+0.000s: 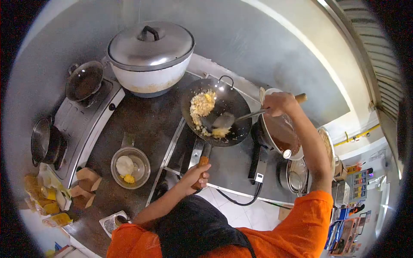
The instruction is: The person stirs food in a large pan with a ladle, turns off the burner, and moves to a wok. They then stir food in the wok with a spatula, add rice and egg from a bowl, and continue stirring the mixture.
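My left hand (195,178) is closed around the wooden handle of a dark wok (238,99). Fried rice with yellow egg bits (202,106) lies on the wok's left side, and a smaller clump sits low in the pan. My right hand (278,104) grips the long handle of a metal wok spatula (224,120). Its blade rests inside the wok beside the small clump. The wooden end of the spatula's handle sticks out past my right hand. Behind my right forearm, a pot of reddish-brown sauce (282,131) is partly hidden.
A large lidded pot (150,64) stands at the back. Left are a metal bowl with white rice and yellow food (146,174), a two-burner stove (92,124) with small pans, and brown paper boxes (84,189). A strainer (297,176) sits on the right, and a cable hangs at the counter's front.
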Motion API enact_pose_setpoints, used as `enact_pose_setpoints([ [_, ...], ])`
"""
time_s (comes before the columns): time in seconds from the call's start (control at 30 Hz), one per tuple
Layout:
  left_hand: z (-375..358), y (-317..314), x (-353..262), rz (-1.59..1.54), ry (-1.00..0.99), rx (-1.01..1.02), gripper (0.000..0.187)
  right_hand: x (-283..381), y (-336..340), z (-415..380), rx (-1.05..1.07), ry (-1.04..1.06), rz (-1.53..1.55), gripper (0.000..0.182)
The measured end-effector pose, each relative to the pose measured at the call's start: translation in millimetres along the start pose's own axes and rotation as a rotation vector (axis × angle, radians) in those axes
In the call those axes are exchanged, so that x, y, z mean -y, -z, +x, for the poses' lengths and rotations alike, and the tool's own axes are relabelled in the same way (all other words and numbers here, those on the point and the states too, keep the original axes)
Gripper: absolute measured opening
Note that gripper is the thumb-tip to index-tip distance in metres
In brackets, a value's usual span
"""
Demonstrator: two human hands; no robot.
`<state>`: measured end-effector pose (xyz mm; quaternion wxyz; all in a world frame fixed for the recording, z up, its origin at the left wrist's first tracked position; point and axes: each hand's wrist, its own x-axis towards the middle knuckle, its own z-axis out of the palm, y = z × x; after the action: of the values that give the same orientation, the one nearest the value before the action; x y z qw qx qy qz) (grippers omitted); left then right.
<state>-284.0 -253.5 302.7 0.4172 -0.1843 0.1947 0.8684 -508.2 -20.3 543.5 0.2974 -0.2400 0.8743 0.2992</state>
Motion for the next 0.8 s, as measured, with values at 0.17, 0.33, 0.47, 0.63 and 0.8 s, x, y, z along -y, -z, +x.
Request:
enact_pose_setpoints([
  [0.17, 13, 6, 10, 0.044, -0.025, -0.015, 0.023, -7, -30, 29, -0.233, -0.043, 0.017, 0.024],
  [0.33, 10, 3, 10, 0.07, -0.022, 0.013, 0.026, -5, -23, 22, -0.248, -0.146, -0.105, 0.027],
  [0.47, 27, 14, 16, 0.088, -0.048, -0.017, 0.025, -21, -29, 41, -0.129, 0.14, 0.006, 0.024],
  [0.63, 19, 10, 15, 0.062, -0.062, 0.039, 0.024, 6, -15, 26, -0.128, -0.191, -0.004, 0.023],
  [0.8, 41, 27, 22, 0.058, -0.087, 0.012, 0.028, 16, 1, 8, -0.208, -0.117, -0.079, 0.024],
])
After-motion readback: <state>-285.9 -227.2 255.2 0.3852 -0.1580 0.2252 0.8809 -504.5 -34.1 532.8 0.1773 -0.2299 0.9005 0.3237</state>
